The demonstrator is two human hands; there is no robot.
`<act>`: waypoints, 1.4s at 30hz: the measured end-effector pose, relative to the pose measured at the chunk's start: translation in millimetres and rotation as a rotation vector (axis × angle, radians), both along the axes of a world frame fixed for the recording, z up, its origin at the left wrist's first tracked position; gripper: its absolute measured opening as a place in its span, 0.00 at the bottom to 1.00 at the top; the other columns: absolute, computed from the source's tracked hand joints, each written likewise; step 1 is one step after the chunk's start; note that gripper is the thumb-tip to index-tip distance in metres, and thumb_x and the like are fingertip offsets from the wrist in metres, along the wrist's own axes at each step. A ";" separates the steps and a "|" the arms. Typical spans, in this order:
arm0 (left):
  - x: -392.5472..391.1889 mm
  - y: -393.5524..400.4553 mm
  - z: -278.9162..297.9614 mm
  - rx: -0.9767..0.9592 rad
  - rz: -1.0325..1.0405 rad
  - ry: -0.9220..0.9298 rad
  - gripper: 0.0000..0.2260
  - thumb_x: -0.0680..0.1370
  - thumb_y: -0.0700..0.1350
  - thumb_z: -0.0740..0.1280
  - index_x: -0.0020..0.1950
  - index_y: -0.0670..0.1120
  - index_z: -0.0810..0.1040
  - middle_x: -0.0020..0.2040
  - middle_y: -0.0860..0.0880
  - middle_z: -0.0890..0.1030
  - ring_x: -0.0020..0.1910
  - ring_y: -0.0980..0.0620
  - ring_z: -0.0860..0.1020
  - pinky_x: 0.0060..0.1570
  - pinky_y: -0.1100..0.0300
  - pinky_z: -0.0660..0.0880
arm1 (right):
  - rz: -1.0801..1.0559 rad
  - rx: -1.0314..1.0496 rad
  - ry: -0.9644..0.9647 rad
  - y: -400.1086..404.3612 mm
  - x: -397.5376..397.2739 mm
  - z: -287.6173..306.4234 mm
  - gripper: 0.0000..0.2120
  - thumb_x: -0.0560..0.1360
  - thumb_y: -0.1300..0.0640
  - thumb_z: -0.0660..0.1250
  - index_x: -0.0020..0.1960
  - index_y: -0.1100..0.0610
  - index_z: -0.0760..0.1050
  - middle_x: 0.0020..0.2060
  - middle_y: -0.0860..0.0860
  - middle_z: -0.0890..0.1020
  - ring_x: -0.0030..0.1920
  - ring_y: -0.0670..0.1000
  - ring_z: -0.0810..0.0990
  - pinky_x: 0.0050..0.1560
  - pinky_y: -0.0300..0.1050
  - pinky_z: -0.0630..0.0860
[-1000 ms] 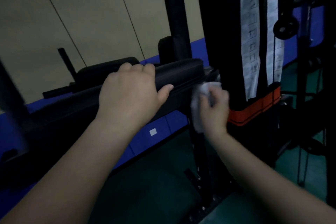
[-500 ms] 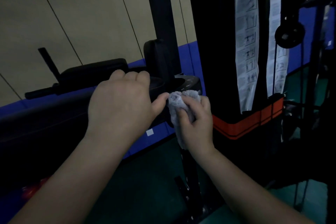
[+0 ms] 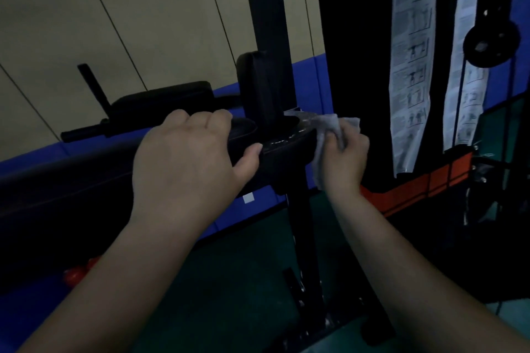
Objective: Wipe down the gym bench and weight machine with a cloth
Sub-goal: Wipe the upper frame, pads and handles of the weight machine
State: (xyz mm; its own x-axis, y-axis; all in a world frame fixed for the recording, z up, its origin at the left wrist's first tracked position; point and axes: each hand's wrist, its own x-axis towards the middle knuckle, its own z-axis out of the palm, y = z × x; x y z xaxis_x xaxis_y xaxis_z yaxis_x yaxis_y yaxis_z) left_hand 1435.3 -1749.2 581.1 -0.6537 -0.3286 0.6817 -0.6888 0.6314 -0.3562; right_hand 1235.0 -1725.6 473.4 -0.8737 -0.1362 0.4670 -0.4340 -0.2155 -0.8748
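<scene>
Dim gym; left hand (image 3: 186, 163) closed over the padded bench (image 3: 86, 180), right hand (image 3: 342, 157) pinching a limp, light cloth (image 3: 327, 126) bunched against the bench's end, probably best held wadded.

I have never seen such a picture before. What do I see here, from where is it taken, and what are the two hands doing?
The camera sits on a person's head and looks down at their own two bare hands, in a dim gym. The left hand grips the edge of a long black padded bench. The right hand holds a pale cloth, pressed against the end of that pad. Behind stands a weight machine with black uprights, a paper instruction chart and a pulley wheel. The floor is green and the lower wall has blue padding.
</scene>
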 end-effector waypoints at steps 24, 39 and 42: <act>1.2 -4.0 -2.1 0.030 -0.019 -0.023 0.23 0.74 0.61 0.57 0.50 0.43 0.79 0.38 0.45 0.80 0.37 0.44 0.74 0.35 0.55 0.65 | 0.621 0.911 0.390 21.3 -19.5 108.2 0.02 0.75 0.52 0.69 0.46 0.47 0.81 0.40 0.39 0.79 0.48 0.42 0.77 0.47 0.41 0.73; -4.6 -1.2 -1.7 0.037 -0.003 0.056 0.22 0.73 0.60 0.59 0.50 0.44 0.80 0.39 0.46 0.81 0.38 0.45 0.75 0.35 0.56 0.64 | 0.671 1.055 0.436 -11.8 -20.5 115.0 0.07 0.73 0.49 0.71 0.50 0.47 0.81 0.46 0.46 0.82 0.48 0.48 0.80 0.41 0.40 0.71; -6.3 2.2 0.8 0.066 0.009 0.048 0.23 0.73 0.61 0.57 0.49 0.44 0.80 0.38 0.46 0.80 0.38 0.45 0.75 0.35 0.56 0.66 | 0.360 1.097 0.375 -15.1 -42.8 115.5 0.12 0.73 0.51 0.70 0.55 0.53 0.79 0.53 0.54 0.82 0.54 0.55 0.80 0.48 0.44 0.74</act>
State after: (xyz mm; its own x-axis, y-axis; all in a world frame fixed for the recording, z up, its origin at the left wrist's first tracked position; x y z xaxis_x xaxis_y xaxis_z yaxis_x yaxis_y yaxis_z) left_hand 1429.0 -1747.0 581.8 -0.6171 -0.3798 0.6891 -0.7103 0.6457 -0.2802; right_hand 1192.2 -1740.7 588.9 -0.5397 -0.8253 0.1663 -0.7671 0.4006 -0.5011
